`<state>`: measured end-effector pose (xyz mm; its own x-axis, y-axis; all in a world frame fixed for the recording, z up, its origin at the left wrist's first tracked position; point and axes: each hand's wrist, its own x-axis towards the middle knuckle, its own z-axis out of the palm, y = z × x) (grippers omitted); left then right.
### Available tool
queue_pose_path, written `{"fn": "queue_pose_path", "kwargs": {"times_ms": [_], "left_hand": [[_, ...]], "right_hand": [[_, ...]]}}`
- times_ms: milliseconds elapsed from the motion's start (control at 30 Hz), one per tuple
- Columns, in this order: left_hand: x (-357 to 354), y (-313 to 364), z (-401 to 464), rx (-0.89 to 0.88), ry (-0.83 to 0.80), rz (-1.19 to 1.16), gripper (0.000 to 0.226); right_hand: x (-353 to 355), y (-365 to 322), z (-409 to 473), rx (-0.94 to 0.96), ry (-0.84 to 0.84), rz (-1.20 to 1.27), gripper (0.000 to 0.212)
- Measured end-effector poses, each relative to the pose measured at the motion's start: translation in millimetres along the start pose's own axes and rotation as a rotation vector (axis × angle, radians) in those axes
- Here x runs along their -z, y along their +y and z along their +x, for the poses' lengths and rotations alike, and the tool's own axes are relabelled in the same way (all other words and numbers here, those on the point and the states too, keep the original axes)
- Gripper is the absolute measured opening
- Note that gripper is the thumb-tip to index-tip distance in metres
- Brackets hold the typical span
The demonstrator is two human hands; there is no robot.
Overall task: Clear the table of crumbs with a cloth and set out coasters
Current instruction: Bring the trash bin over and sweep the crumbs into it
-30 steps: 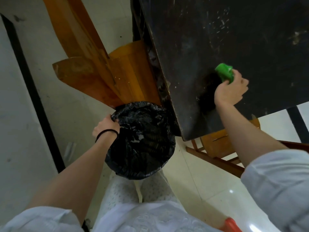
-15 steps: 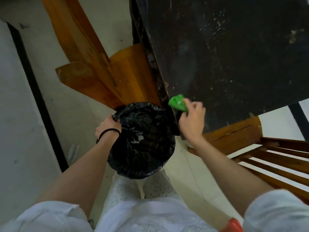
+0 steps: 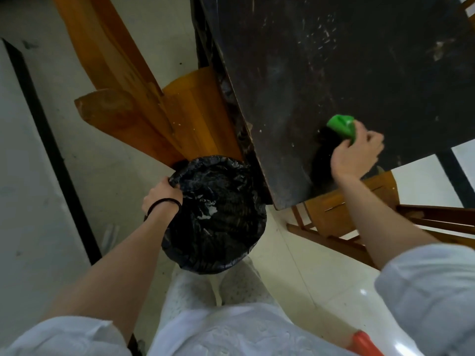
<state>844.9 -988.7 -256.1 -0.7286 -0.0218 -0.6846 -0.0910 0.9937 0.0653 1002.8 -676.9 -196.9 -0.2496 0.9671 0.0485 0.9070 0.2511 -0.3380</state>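
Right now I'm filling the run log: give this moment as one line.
left hand: grips bin bag rim | right hand: presses green cloth on dark table | crumbs: remain | coasters: none visible

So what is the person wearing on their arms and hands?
Both forearms are bare, with pale bluish-white sleeves pushed up: the left sleeve and the right sleeve. A thin black band circles the left wrist. The hands wear no gloves.

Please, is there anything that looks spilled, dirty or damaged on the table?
Yes. Pale crumbs lie scattered on the far part of the dark table, beyond the green cloth that the right hand holds. A pale smudge also marks the surface further right.
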Motion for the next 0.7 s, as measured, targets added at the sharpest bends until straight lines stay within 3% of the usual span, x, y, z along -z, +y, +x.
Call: {"fn": "queue_pose_path", "kwargs": {"times_ms": [100,167,300,400,467,600,700], "left_hand": [[-1.8,-2.0,-1.5,-0.008,0.011,-0.011,0.025],[-3.2,-3.8,-4.4,-0.006,0.013,-0.029,0.023],[-3.2,-5.3,-9.4,0.001,0.01,-0.037,0.025],[-1.5,-4.3,-9.7,-0.013,0.006,-0.023,0.026],[-0.2,-3.9,-9.5,-0.026,-0.005,-0.028,0.026],[2.0,-3.2,-10.8,-0.036,-0.01,-0.029,0.026],[0.0,-4.7,-11.8,-0.032,-0.001,-0.03,0.027]], "right_hand": [[-6.7,6.8,14.6,-0.164,-0.014,-0.084,0.044],[-11.6,1.8,0.5,-0.145,-0.054,-0.125,0.045],[-14.1,-14.3,-89.2,0.163,-0.162,-0.052,0.047],[-10.0,-25.9,-159.2,0.447,-0.436,0.143,0.044],[-6.4,-25.3,-166.1,0.554,-0.492,0.223,0.042],[1.3,-9.9,-98.3,0.348,-0.273,0.177,0.046],[3.5,-3.1,-41.7,0.036,-0.132,0.132,0.044]]}}
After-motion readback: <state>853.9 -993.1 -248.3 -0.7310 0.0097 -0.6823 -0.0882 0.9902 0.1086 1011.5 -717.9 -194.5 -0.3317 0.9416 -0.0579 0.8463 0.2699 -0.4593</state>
